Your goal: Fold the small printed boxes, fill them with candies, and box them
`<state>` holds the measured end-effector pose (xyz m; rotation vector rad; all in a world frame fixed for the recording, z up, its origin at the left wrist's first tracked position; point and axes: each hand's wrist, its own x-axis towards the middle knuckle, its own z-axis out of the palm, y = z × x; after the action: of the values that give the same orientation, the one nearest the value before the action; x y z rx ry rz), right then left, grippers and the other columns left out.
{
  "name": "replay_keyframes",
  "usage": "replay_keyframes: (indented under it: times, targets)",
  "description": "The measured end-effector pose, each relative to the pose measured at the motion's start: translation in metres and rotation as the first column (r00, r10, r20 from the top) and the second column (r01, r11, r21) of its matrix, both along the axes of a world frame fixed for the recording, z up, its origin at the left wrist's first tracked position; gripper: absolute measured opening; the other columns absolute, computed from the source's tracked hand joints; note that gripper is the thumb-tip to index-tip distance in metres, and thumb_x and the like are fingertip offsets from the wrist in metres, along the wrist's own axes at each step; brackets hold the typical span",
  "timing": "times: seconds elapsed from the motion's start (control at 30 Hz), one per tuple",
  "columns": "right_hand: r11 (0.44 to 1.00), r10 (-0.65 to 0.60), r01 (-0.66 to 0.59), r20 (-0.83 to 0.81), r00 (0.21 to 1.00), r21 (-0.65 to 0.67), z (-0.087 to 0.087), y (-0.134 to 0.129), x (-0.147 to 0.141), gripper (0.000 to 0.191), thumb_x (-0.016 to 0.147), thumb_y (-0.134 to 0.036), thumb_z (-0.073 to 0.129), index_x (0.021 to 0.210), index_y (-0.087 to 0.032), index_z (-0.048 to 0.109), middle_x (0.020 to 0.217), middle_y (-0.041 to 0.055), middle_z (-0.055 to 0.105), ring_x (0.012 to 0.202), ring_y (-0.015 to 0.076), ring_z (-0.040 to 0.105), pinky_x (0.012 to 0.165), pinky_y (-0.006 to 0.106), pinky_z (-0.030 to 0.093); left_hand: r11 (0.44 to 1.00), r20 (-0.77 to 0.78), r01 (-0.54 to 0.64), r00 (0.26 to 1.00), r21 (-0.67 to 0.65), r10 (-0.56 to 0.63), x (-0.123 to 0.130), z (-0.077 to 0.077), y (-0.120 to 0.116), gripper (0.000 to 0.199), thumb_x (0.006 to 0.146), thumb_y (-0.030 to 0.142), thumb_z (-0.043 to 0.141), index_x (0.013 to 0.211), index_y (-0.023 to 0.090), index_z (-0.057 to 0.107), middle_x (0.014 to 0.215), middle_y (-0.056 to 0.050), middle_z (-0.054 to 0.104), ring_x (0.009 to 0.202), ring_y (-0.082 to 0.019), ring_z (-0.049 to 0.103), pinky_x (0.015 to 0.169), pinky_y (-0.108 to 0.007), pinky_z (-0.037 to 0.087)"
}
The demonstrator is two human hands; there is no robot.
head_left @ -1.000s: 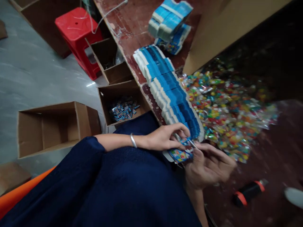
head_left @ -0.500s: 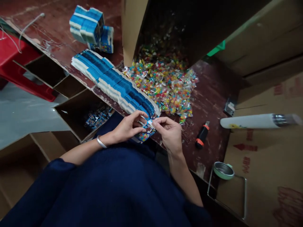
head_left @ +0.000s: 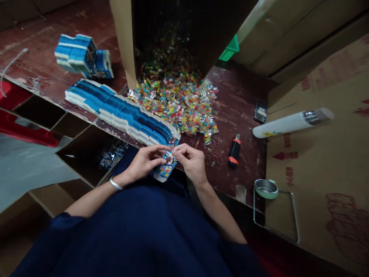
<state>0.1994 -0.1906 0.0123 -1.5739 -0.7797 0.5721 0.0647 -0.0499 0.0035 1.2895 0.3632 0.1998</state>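
Pinched in left hand (head_left: 145, 161) and right hand (head_left: 190, 161): small box (head_left: 167, 165), end flap (head_left: 160, 178) untucked. Apparently remaining on counter (head_left: 217, 173): long row of flat boxes (head_left: 121, 111). Seemingly done: packs (head_left: 112, 157) in carton (head_left: 80, 156).

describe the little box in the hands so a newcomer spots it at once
On the dark red table, find the long row of blue-and-white packaging along the near edge. At its right end, the left hand and right hand meet at a small printed box. Unlike the tightly packed row, it is held singly, colourful, with a pale flap at its lower end.
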Motion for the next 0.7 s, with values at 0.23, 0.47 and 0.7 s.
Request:
replay_keyframes:
  times: [0.23, 0.47, 0.7]
  targets:
    - [0.994, -0.1, 0.109, 0.231, 0.968, -0.027, -0.015, -0.039, 0.022, 0.036, 0.098, -0.052, 0.06, 0.117, -0.025, 0.074, 0.122, 0.0103, 0.072, 0.109, 0.0238, 0.069, 0.089, 0.039, 0.058, 0.996, -0.117, -0.002, 0.993, -0.093, -0.009, -0.009, -0.007, 0.008, 0.039, 0.069, 0.029, 0.089, 0.091, 0.017, 0.06, 0.092, -0.001, 0.069, 0.082, -0.015, 0.069, 0.079, -0.029, 0.059]
    - [0.773, -0.379, 0.595, 0.591, 0.712, -0.221, -0.062, -0.058, 0.125, 0.04, 0.083, -0.032, 0.074, 0.119, -0.015, 0.065, 0.108, 0.0126, 0.075, 0.084, 0.0206, 0.065, 0.088, 0.039, 0.052, 0.819, -0.306, 0.538, 0.828, 0.201, -0.469, -0.038, -0.001, 0.06, 0.051, 0.079, 0.025, 0.079, 0.127, 0.023, 0.064, 0.1, -0.001, 0.067, 0.085, -0.015, 0.065, 0.075, -0.023, 0.054]
    - [0.83, -0.258, 0.466, 0.531, 0.807, -0.306, -0.061, -0.046, 0.132, 0.023, 0.079, -0.035, 0.073, 0.094, -0.017, 0.073, 0.078, 0.0032, 0.071, 0.063, 0.0149, 0.056, 0.069, 0.031, 0.047, 0.764, -0.333, 0.615, 0.774, 0.195, -0.538, -0.036, 0.019, 0.064, 0.03, 0.088, 0.033, 0.07, 0.115, 0.019, 0.071, 0.101, -0.005, 0.076, 0.09, -0.021, 0.071, 0.08, -0.029, 0.055]
